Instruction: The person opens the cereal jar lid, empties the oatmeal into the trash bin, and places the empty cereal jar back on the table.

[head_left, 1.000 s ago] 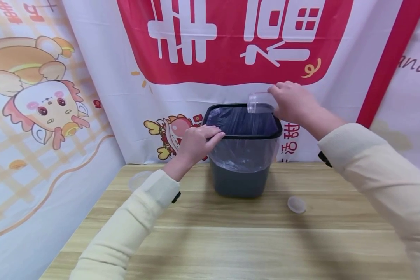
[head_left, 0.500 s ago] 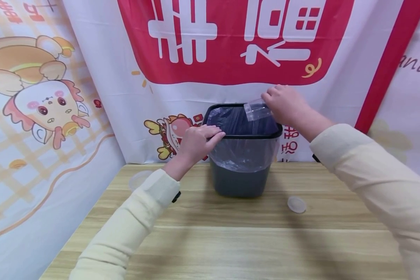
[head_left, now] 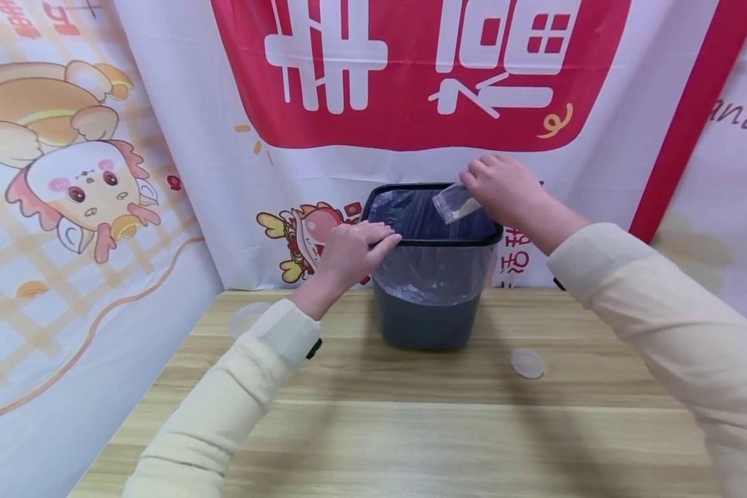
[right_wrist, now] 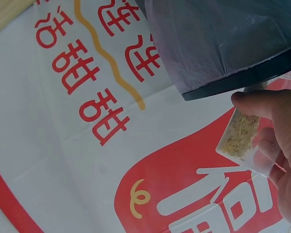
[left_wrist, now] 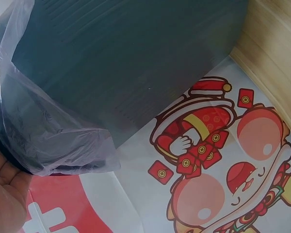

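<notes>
A dark grey trash can (head_left: pixel 432 321) with a clear liner stands on the table. My left hand (head_left: pixel 351 256) holds its rim at the near left; in the left wrist view the fingers (left_wrist: pixel 5 172) are partly hidden behind the rim. My right hand (head_left: pixel 507 190) grips a small clear plastic jar (head_left: pixel 451 203), tilted with its mouth down over the opening. In the right wrist view the jar (right_wrist: pixel 242 133) shows yellowish-brown dry bits inside, with the thumb on the near side and fingers round it. The jar's mouth is hidden by the can there.
On the wooden table (head_left: pixel 373 443) a small round clear lid (head_left: pixel 528 363) lies right of the can. A larger clear round piece (head_left: pixel 249 318) lies at left, partly behind my left sleeve. A printed cloth (head_left: pixel 411 124) hangs close behind the can.
My right hand has moved slightly left and lower, and the jar has gone from nearly level to tilted mouth-down over the trash can. My left hand has stayed on the rim.
</notes>
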{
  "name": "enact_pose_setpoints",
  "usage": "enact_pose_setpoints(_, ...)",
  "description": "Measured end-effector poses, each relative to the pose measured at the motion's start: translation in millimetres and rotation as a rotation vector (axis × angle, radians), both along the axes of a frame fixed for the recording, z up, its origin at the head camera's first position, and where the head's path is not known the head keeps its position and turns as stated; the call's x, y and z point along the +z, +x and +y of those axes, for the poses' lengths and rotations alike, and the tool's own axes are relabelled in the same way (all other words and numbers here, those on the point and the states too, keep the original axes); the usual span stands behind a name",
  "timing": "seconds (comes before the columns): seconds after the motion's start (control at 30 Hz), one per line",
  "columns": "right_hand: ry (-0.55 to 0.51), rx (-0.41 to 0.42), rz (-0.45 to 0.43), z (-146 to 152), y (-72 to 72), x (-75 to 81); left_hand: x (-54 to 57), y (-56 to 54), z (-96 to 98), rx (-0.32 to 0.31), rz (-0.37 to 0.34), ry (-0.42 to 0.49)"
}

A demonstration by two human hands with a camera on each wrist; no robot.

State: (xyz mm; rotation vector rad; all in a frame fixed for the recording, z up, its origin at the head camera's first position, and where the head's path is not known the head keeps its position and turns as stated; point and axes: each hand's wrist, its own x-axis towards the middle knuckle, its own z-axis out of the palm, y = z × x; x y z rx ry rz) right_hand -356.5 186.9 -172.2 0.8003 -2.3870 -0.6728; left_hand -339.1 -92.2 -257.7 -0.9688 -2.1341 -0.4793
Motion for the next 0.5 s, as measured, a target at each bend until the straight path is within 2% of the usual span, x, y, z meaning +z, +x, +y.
enact_pose_setpoints(0.17,0.065,0.006,0.042,-2.7,0.8,0.4,-0.3,0.5,0.0,0.001,0.014,-0.003)
enact_pose_setpoints(0.5,0.182,0.019,0.12,-4.4,0.1,-1.1,0.3,2.1,0.1,-0.006,-0.016,0.016)
